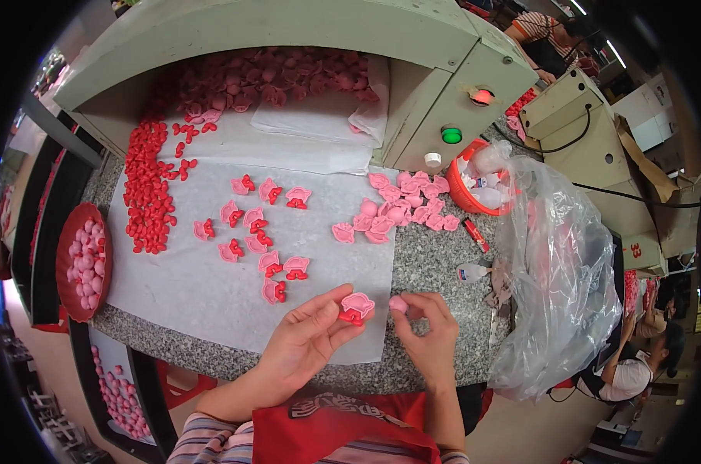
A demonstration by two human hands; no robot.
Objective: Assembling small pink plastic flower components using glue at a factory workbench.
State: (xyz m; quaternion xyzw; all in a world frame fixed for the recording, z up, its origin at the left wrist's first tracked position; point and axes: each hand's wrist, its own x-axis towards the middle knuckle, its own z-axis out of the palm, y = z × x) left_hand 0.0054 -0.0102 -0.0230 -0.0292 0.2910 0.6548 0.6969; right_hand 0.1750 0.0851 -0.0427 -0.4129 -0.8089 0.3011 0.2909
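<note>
Low over the paper's front edge, my left hand [308, 340] pinches a pink plastic shell with a red piece joined at its bottom [357, 304]. Close by on the right, a small rounded pink part [398, 304] sits between the thumb and fingers of my right hand [432, 336]. Several similar pink-and-red pieces [270, 290] lie spaced out on the white paper [204, 309]. Loose red parts [146, 201] are heaped to their left. Loose pink shells [401, 203] are piled to the right, partly on the granite top.
A pale green machine housing [289, 23] with a green button [451, 135] arches over more pink pieces. A red basket [462, 193] of bottles, a small bottle [472, 272] and a clear plastic bag [563, 271] stand right. A red dish [62, 263] holds pink balls at left.
</note>
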